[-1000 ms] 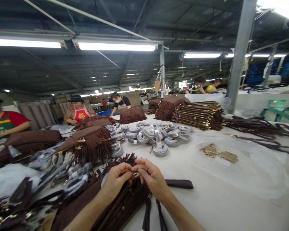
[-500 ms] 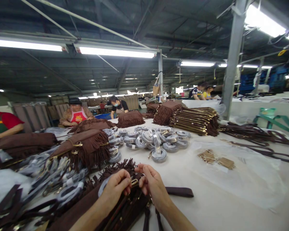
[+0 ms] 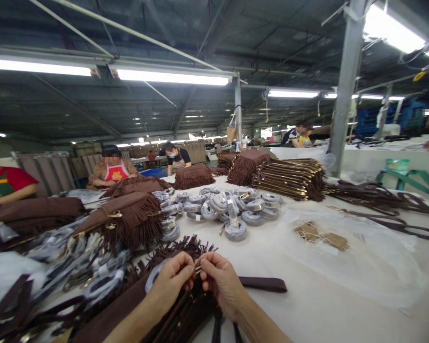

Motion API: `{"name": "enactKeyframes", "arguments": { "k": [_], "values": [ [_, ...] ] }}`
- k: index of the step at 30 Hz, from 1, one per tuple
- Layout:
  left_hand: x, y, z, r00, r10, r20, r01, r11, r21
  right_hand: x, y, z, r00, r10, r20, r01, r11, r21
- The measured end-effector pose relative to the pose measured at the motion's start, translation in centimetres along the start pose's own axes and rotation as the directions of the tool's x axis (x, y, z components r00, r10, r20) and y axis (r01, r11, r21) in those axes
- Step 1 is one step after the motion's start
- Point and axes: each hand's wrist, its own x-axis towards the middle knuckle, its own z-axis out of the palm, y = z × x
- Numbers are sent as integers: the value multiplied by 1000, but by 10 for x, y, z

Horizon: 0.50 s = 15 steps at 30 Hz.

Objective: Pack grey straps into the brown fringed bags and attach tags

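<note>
Just above a brown fringed bag (image 3: 117, 295) at the near edge of the table, my two hands meet. My left hand (image 3: 175, 276) is closed, its thumb and forefinger pinched at a small gold metal clasp (image 3: 199, 269). From the other side my right hand (image 3: 219, 278) pinches the same clasp; its fingers hide most of it. A flat dark brown strap (image 3: 264, 284) sticks out to the right from beneath my right hand. Part of a grey wrapped strap coil (image 3: 153, 277) shows behind my left hand.
Wrapped strap coils (image 3: 236, 229) lie in a heap ahead. Stacked fringed bags (image 3: 128, 216) stand at left, gold-edged ones (image 3: 289, 176) farther back. To the right, brown tags (image 3: 336, 241) lie on clear plastic sheeting (image 3: 372, 271). Co-workers (image 3: 116, 171) sit across the table.
My right hand has moved left and closed from a looser curl onto the gold clasp, beside my left fingers. My left hand has stayed nearly in place.
</note>
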Motion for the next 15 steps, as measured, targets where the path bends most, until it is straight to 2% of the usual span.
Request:
{"name": "enactKeyframes", "arguments": {
  "k": [5, 9, 15],
  "values": [
    [-2, 1, 2, 995, 71, -65, -68, 996, 52, -1, -7, -1, 999, -34, 22, 35, 998, -53],
    [-3, 5, 4, 994, 44, -105, -36, 997, 74, -1, -11, -3, 998, -61, 0, 61, 989, -136],
    [-6, 6, 4, 987, 134, -87, -107, 958, 265, -2, -9, -4, 997, -77, -10, 73, 971, -226]
  ]
}}
